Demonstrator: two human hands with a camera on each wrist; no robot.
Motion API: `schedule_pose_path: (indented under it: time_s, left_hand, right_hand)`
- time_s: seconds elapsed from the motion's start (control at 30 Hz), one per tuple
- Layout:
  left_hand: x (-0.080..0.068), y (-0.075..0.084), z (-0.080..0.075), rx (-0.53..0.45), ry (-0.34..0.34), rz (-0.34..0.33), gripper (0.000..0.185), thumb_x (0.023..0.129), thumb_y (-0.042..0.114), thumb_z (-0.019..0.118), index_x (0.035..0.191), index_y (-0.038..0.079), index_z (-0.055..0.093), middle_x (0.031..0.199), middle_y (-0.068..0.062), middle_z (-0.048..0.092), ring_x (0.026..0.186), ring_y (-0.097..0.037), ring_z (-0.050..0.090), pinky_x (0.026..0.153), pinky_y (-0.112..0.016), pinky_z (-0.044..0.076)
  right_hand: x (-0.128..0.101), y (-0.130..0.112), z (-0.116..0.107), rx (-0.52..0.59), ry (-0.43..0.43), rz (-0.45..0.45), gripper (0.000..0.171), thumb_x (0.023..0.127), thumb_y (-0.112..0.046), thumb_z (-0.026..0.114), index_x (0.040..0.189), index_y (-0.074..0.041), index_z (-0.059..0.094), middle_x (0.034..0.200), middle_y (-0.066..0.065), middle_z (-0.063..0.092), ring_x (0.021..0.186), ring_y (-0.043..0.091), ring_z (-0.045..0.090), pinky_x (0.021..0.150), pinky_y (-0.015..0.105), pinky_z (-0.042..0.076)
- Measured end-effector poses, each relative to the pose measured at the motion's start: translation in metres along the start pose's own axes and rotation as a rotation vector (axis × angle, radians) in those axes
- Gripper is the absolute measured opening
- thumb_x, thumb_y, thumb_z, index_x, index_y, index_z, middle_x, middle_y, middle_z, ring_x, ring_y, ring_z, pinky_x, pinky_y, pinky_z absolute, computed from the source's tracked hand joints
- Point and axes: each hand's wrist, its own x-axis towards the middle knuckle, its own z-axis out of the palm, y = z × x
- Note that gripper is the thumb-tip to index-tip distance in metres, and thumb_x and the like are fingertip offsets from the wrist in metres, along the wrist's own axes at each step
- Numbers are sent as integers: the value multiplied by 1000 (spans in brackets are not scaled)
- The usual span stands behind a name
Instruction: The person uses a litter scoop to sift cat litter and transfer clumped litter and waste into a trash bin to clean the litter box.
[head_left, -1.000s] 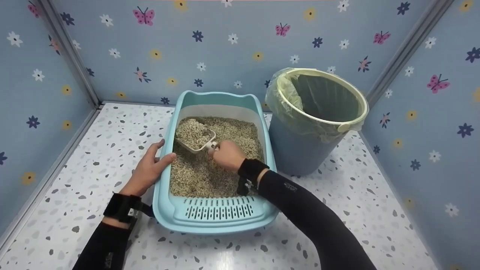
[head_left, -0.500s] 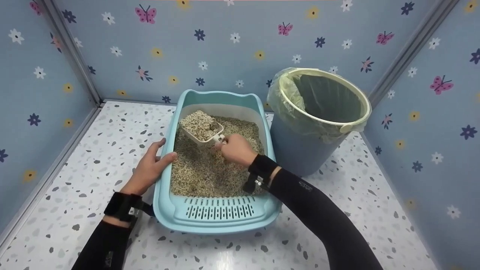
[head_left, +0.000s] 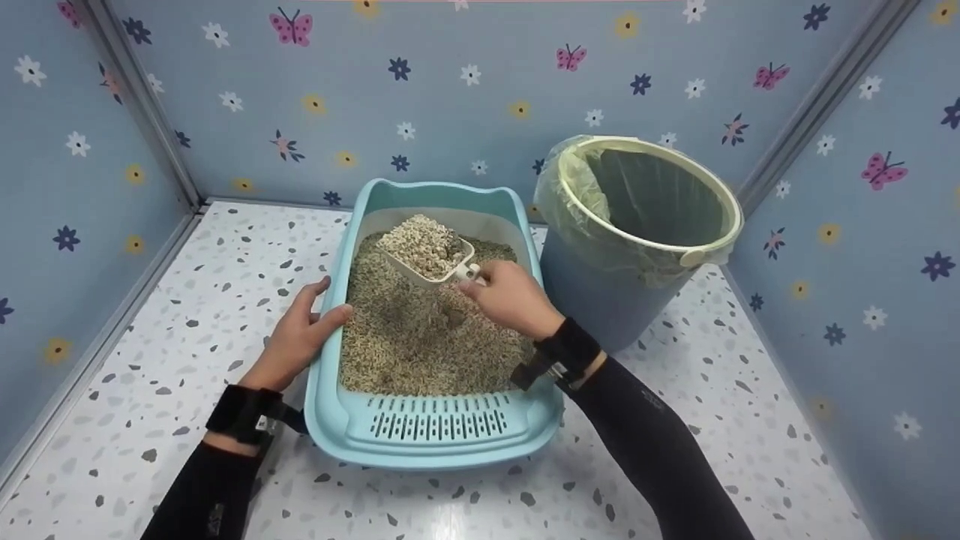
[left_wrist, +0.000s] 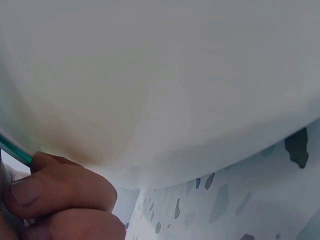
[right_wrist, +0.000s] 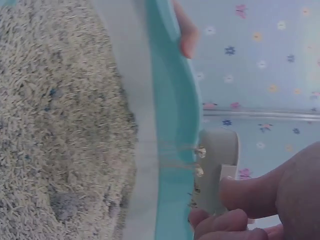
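Observation:
A light blue litter box (head_left: 435, 442) holds tan litter (head_left: 420, 337) in the middle of the floor. My right hand (head_left: 504, 296) grips the handle of a white scoop (head_left: 427, 255), which is heaped with litter and held above the box's far end. In the right wrist view the scoop handle (right_wrist: 220, 165) shows beside the box's blue rim (right_wrist: 175, 125), with my fingers (right_wrist: 260, 200) round it. My left hand (head_left: 304, 334) holds the box's left rim, thumb over the edge. The left wrist view shows curled fingers (left_wrist: 55, 192) against the box's pale outer wall (left_wrist: 165, 85).
A blue bin (head_left: 600, 292) lined with a pale green bag stands just right of the box, its mouth open. Blue walls with flowers and butterflies (head_left: 465, 75) close in the back and both sides. The floor is speckled white terrazzo (head_left: 187, 300).
My right hand has lifted the scoop, full of litter, out of the bed and moved it up and to the right. The left hand has stayed on the rim.

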Motion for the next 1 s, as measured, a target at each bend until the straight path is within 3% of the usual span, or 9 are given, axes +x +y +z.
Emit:
schedule_pose_path:
  time_s: [0.23, 0.57, 0.73, 1.0]
  left_hand:
    - [0, -1, 1, -14, 4, -4, 86, 114, 43, 65, 178, 9, 19, 121, -36, 72, 94, -30, 78, 79, -37, 67]
    - [1, 0, 3, -18, 10, -10, 86, 113, 43, 65, 178, 10, 20, 121, -35, 72, 95, -29, 78, 79, -36, 67]
    - [2, -1, 4, -19, 11, -6, 85, 113, 44, 65, 178, 11, 21, 118, -34, 74, 94, -29, 79, 80, -35, 66]
    - [1, -1, 1, -12, 12, 9, 83, 114, 41, 64, 178, 8, 21, 119, -33, 74, 95, -30, 79, 80, -36, 68]
  right_hand:
    - [-21, 9, -17, -9, 20, -16, 41, 110, -34, 73, 76, -20, 55, 67, -6, 46, 58, 13, 43, 58, 34, 41]
    - [-46, 19, -33, -25, 39, 13, 32, 107, -36, 76, 84, -16, 64, 71, -4, 52, 63, 17, 49, 61, 37, 46]
    - [-52, 21, -35, -49, 71, 21, 26, 106, -36, 77, 90, -17, 70, 73, -3, 55, 66, 20, 53, 64, 39, 47]
    - [-51, 28, -41, -15, 40, -4, 23, 105, -35, 78, 92, -18, 71, 74, -3, 56, 67, 18, 52, 66, 40, 49]
